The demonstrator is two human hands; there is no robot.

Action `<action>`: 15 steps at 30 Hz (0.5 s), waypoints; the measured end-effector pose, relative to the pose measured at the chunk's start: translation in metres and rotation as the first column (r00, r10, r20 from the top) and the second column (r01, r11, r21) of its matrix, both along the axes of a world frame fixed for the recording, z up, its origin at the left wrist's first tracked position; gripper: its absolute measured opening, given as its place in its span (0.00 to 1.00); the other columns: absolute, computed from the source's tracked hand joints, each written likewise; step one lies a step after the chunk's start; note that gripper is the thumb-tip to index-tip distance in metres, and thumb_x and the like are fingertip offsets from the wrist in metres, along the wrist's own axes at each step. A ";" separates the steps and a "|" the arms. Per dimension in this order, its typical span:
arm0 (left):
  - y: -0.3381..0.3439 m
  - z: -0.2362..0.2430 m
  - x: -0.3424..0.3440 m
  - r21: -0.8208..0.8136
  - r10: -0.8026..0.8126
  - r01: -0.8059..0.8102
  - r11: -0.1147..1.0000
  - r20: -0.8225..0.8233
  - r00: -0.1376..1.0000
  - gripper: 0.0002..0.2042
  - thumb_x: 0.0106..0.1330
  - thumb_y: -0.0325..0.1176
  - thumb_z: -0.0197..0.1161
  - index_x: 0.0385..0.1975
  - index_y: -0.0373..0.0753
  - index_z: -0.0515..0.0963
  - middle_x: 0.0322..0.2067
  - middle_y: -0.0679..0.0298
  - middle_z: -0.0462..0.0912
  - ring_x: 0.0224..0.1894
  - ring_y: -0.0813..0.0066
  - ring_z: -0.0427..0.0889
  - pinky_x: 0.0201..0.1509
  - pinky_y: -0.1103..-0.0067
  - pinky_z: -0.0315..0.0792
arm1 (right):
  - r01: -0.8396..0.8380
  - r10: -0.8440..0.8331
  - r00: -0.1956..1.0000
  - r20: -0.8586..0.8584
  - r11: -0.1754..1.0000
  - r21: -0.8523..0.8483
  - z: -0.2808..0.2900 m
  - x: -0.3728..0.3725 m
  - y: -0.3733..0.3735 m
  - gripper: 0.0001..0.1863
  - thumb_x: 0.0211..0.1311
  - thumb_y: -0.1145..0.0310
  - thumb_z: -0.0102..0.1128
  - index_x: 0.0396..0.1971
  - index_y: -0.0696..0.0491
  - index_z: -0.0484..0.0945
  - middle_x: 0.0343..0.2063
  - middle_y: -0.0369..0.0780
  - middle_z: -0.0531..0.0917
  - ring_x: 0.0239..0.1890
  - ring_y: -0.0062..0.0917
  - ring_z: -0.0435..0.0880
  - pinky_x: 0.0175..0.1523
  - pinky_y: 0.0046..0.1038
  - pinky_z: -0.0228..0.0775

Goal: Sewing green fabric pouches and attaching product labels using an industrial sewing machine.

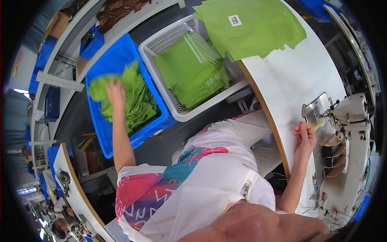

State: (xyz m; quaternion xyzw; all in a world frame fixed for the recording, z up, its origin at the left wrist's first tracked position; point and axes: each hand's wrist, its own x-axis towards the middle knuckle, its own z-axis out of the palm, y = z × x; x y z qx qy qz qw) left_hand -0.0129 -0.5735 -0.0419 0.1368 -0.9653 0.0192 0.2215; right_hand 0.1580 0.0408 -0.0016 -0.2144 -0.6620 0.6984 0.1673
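Note:
My left hand (115,93) reaches over the blue bin (131,142) and grips a light green fabric piece (100,87), blurred by motion. Beneath it, crumpled green fabric pieces (139,103) fill much of the bin. On the white table (278,84) to the right, my right hand (305,139) rests beside the sewing machine (342,117). Its fingers are curled in, close to the machine's needle end. Whatever lies between those fingers, if anything, is too small to make out.
Next to the blue bin stands a white basket (179,115) with stacked flat green pieces (189,72). More green sheets (250,34) with a white label (235,20) lie on the table's far end. Shelving (60,80) lines the left. A person (60,226) sits at lower left.

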 end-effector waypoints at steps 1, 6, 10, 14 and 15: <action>-0.064 -0.041 0.010 -0.139 0.164 -0.104 0.985 0.550 0.819 0.14 0.58 0.26 0.53 0.45 0.37 0.77 0.51 0.51 0.72 0.54 0.50 0.69 0.55 0.64 0.66 | -0.036 0.035 0.999 -0.003 0.999 -0.018 -0.001 -0.005 -0.002 0.08 0.62 0.69 0.57 0.35 0.58 0.78 0.24 0.35 0.81 0.23 0.14 0.76 0.31 0.14 0.66; 0.071 -0.005 -0.041 -0.067 -0.340 0.337 0.939 -0.318 0.885 0.16 0.51 0.23 0.53 0.41 0.35 0.77 0.49 0.49 0.75 0.53 0.47 0.71 0.57 0.65 0.65 | 0.065 -0.065 0.998 -0.001 0.997 0.051 0.001 0.002 0.003 0.07 0.62 0.70 0.57 0.35 0.58 0.78 0.24 0.36 0.82 0.23 0.13 0.76 0.30 0.14 0.66; 0.164 -0.021 -0.104 0.157 -0.867 0.862 0.482 -0.055 0.494 0.18 0.50 0.17 0.52 0.41 0.39 0.76 0.45 0.53 0.77 0.52 0.55 0.73 0.54 0.69 0.68 | -0.018 0.015 0.999 0.031 0.992 0.123 0.002 -0.018 -0.014 0.07 0.61 0.71 0.57 0.35 0.58 0.78 0.25 0.36 0.82 0.24 0.14 0.77 0.30 0.15 0.66; 0.212 -0.066 -0.147 0.377 -0.887 0.820 0.431 0.341 0.310 0.15 0.53 0.19 0.55 0.40 0.42 0.74 0.40 0.55 0.77 0.47 0.56 0.75 0.48 0.69 0.70 | -0.239 0.216 0.971 0.106 0.915 0.324 0.016 -0.085 -0.051 0.08 0.58 0.71 0.59 0.34 0.59 0.81 0.25 0.36 0.82 0.24 0.15 0.76 0.30 0.16 0.65; 0.218 -0.062 -0.154 0.374 -0.896 0.831 0.412 0.331 0.296 0.15 0.53 0.19 0.55 0.40 0.42 0.74 0.40 0.55 0.77 0.47 0.56 0.75 0.48 0.69 0.70 | -0.271 0.259 0.962 0.085 0.877 0.397 0.016 -0.110 -0.055 0.09 0.57 0.70 0.59 0.34 0.60 0.81 0.25 0.37 0.81 0.24 0.16 0.76 0.30 0.17 0.66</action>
